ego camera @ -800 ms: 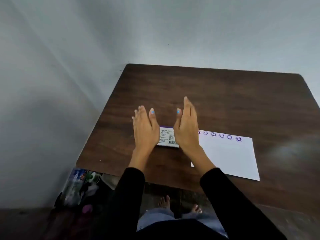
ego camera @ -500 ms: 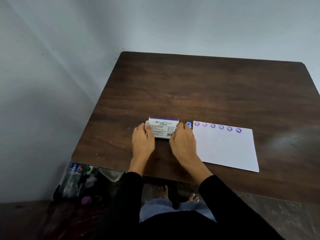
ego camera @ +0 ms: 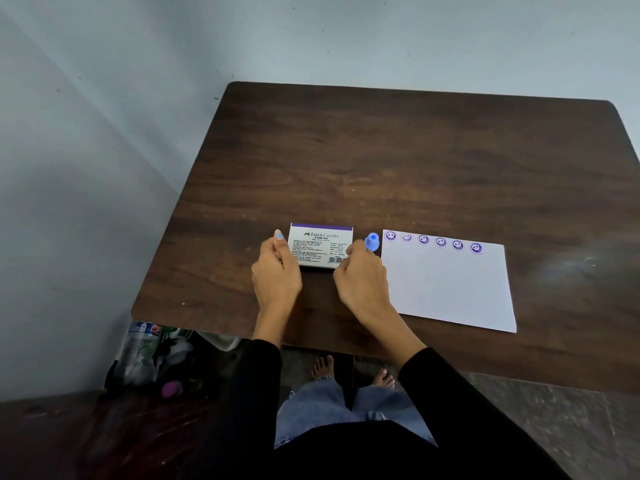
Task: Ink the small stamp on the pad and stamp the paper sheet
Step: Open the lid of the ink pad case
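still at the first step, judging by the layout: ink pad box (ego camera: 321, 244) closed, label side up, flat on the surface (ego camera: 381, 161) near the front edge. no ink exposed yet, so no inking possible before opening.

left hand (ego camera: 277, 275) set against the left side of the box, fingers (ego camera: 278, 237) curled along its edge, thumb side touching the box; seems a light hold, not a lift. right hand (ego camera: 360, 282) at the near right corner of the box, fingers bent and pinching there, as if to pull the lid or sleeve. cannot tell for sure if already gripping or only touching. both wrists low, forearms coming in from the near edge, black sleeves pulled to the wrist.

small blue stamp (ego camera: 371, 241) standing upright just beside the right end of the box, between the box and the paper sheet (ego camera: 446, 285), not held by any hand. sheet lying flat to the right, with a row of six purple smiley prints (ego camera: 440, 242) along its far edge, rest of it blank.

next move, as a guess: hold the box steady with the left, open it with the right, then take the stamp by its top, without knocking it over, since it stands very close to the right knuckles.
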`<state>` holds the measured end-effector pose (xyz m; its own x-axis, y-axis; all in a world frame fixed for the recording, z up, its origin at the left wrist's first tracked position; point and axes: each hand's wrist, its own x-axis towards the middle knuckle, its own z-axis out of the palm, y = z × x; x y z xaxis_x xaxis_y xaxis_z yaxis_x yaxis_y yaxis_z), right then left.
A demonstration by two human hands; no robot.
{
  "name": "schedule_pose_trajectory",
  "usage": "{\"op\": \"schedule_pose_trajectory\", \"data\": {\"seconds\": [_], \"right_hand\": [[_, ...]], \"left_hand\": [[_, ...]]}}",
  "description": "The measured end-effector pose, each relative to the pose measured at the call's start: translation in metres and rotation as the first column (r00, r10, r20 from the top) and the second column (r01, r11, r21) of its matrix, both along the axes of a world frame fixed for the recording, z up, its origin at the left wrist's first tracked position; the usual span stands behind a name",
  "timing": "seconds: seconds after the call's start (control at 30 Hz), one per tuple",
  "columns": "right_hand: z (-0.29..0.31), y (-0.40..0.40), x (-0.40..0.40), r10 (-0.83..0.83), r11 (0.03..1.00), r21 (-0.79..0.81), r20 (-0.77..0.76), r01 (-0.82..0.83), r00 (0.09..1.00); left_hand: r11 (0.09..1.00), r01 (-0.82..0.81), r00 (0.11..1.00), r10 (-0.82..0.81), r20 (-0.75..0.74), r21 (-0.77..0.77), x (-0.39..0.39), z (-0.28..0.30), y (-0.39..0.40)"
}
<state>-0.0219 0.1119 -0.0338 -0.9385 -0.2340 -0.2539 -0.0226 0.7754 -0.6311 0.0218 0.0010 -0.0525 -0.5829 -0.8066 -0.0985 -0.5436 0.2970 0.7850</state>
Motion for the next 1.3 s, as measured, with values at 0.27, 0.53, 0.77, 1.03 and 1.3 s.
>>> {"op": "schedule_pose_trajectory", "data": {"seconds": [0.27, 0.53, 0.77, 1.03, 1.3], "right_hand": [[0.015, 0.004, -0.015, -0.066, 0.991, -0.104, 0.144, 0.081, 0.987], [0.033, 0.005, -0.036, -0.067, 0.988, -0.124, 0.204, 0.093, 0.977], [0.051, 0.002, -0.060, -0.088, 0.979, -0.162, 0.206, 0.122, 0.975], [0.052, -0.007, -0.090, -0.094, 0.979, -0.166, 0.164, 0.122, 0.982], [0.035, -0.020, -0.117, -0.131, 0.982, -0.119, 0.151, 0.149, 0.980]], "left_hand": [[0.996, -0.062, 0.997, 0.060, 0.042, 0.060, -0.011, 0.016, -0.009], [0.996, -0.038, 0.999, 0.035, 0.032, 0.077, -0.024, 0.037, -0.023], [0.990, -0.034, 0.997, 0.044, -0.063, 0.140, -0.041, 0.057, -0.028], [0.985, 0.014, 0.989, 0.012, -0.149, 0.173, -0.067, 0.053, -0.033], [0.954, 0.075, 0.990, -0.037, -0.134, 0.291, -0.092, 0.033, -0.043]]}}
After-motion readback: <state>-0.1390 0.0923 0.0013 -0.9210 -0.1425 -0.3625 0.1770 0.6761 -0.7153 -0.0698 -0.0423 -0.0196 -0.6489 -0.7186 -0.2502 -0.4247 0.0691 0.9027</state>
